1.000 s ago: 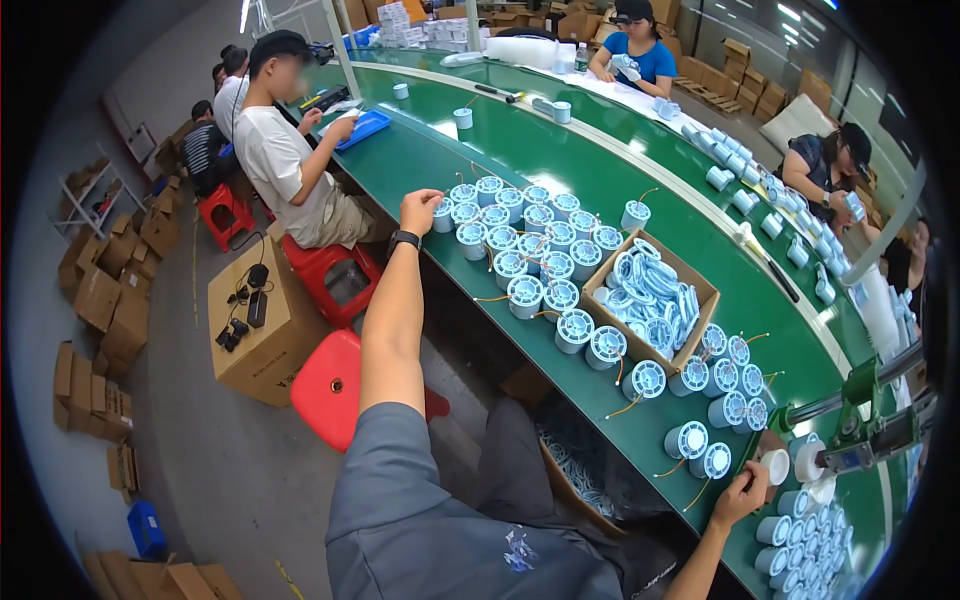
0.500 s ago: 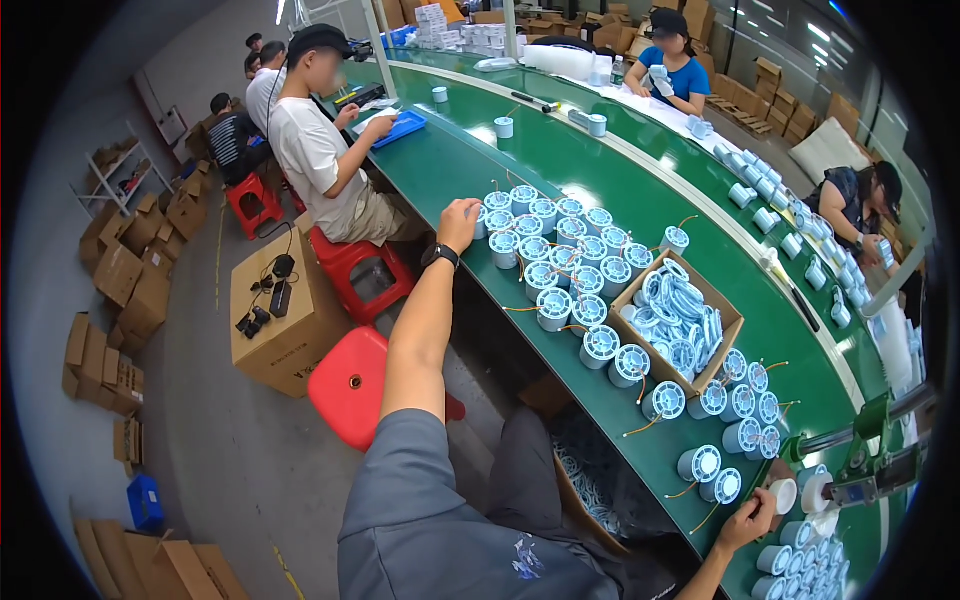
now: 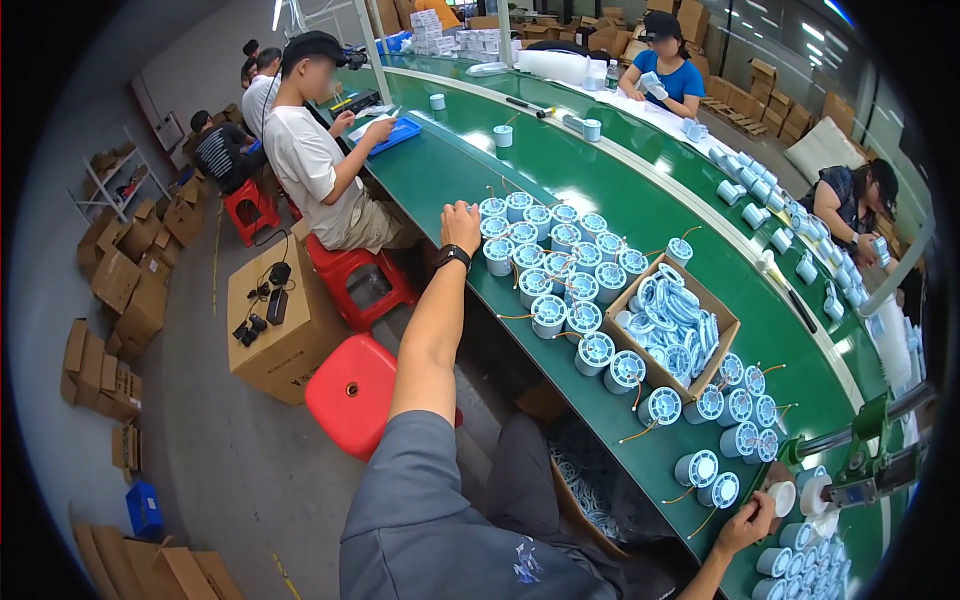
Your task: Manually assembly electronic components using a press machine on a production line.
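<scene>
My left hand (image 3: pixel 461 226) is stretched out over the table's near edge, at the left end of a group of light-blue cylindrical housings (image 3: pixel 497 256). Its fingers are curled beside the endmost housing; what they hold, if anything, is hidden. At the lower right my right hand (image 3: pixel 746 523) is closed, its fingertips against or beside a white round piece (image 3: pixel 782 498) at a green bench press (image 3: pixel 868 432). I cannot make out what lies in its grip. Many housings have spoked tops and thin orange wires. A cardboard box (image 3: pixel 716 352) among them holds light-blue rings (image 3: pixel 668 312).
A green table (image 3: pixel 440 170) curves away past a conveyor. Red stools (image 3: pixel 352 385) and a large carton (image 3: pixel 280 345) stand on the floor to the left. A seated person (image 3: pixel 310 150) in a white shirt handles something over a blue tray (image 3: pixel 400 133). Other people sit across the line.
My left hand has turned slightly and shifted a little against the housings. My right hand stays by the white round piece. The whole view has moved slightly.
</scene>
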`<state>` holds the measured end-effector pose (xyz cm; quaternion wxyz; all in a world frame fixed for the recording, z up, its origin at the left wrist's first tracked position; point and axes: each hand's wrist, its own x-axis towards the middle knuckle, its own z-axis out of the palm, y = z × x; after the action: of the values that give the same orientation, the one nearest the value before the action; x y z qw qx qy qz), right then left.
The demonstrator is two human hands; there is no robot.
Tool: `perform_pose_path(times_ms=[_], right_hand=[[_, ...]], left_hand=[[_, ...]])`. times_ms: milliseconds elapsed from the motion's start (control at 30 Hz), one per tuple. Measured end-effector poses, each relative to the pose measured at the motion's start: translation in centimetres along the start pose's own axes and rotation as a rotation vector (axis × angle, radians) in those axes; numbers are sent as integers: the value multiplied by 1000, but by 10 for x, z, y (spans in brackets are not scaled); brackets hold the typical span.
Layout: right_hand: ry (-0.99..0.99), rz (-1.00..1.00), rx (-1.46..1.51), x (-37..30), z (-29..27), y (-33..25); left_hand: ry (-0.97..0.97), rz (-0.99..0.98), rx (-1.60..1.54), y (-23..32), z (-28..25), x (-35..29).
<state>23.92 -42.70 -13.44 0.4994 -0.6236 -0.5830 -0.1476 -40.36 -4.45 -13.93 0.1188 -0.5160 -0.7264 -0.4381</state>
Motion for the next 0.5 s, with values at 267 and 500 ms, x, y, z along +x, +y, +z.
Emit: perform_pose_path(times_ms=[267,500], right_hand=[[-28,-18,31,5,0,-8],[-44,-1,112,5,-3,-16]], left_hand=[[-166,-123,-157,-14,6,25],[-8,-95,-181,-18,-50,3]])
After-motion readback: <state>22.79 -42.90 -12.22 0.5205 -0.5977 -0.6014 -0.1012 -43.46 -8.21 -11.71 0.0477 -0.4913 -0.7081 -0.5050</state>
